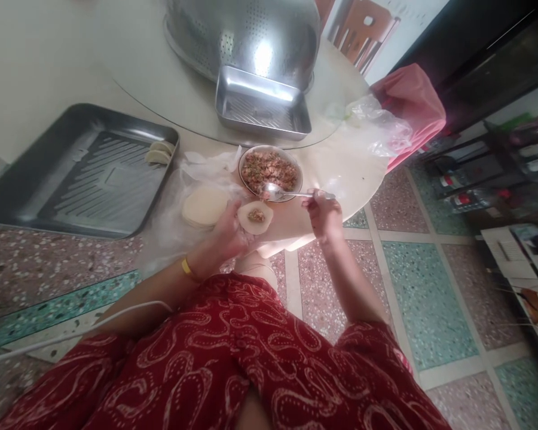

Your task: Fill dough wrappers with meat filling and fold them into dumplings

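Observation:
A round dumpling wrapper (266,226) with a small mound of meat filling (256,215) at its centre rests in my left hand (231,233), whose fingers hold its left side. My right hand (325,214) is closed around the handle of a metal spoon (291,193). The spoon's bowl is at the near rim of a bowl (302,179) of chopped meat filling (271,170). Left of my left hand, a stack of round wrappers (201,206) lies on clear plastic (165,209).
A large dark tray (112,173) at left holds a few folded dumplings (159,153) in its right corner. Behind the bowl stand a small metal tray (264,128) and an upturned colander (246,36). A plastic bag (376,125) and pink cloth (416,107) lie at right.

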`<state>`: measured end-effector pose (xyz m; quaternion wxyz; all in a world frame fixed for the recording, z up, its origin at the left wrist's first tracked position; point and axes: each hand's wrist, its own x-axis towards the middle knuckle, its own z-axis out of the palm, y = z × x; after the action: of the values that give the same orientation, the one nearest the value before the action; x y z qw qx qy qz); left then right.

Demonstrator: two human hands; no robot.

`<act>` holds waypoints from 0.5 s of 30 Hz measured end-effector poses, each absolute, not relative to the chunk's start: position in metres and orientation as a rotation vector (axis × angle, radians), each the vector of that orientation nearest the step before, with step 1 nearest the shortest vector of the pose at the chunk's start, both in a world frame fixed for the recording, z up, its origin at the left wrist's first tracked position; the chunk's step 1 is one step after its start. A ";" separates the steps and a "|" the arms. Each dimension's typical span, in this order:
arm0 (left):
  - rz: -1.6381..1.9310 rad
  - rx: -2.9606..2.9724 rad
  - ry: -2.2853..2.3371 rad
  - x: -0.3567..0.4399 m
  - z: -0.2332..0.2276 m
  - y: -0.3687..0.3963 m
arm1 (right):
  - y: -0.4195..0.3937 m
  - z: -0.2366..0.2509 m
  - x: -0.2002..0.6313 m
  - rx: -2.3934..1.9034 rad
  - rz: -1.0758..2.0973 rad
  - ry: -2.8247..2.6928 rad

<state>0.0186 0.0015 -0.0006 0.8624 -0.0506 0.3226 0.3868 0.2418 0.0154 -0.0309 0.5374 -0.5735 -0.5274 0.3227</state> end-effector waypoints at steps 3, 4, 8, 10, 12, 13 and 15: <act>0.855 -0.072 0.655 0.019 0.006 0.001 | 0.007 -0.027 0.245 -1.320 0.836 -1.186; 0.858 -0.063 0.638 0.019 0.007 0.001 | 0.002 -0.024 0.244 -1.305 0.838 -1.173; 0.851 -0.052 0.585 0.018 0.008 -0.003 | -0.020 -0.009 0.236 -1.226 0.731 -1.256; 0.843 -0.052 0.577 0.016 0.008 -0.005 | -0.032 -0.001 0.231 -1.206 0.654 -1.379; 0.823 -0.056 0.584 0.014 0.008 -0.006 | -0.042 0.005 0.227 -1.159 0.592 -1.564; 0.814 -0.056 0.591 0.013 0.009 -0.007 | -0.047 0.008 0.225 -1.112 0.560 -1.663; 0.804 -0.045 0.608 0.012 0.009 -0.008 | -0.053 0.010 0.224 -1.009 0.490 -1.830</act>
<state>0.0117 -0.0084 0.0092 0.8755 -0.0214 0.2912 0.3850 0.2235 -0.0534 0.0099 0.4772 -0.4133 -0.7492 0.2004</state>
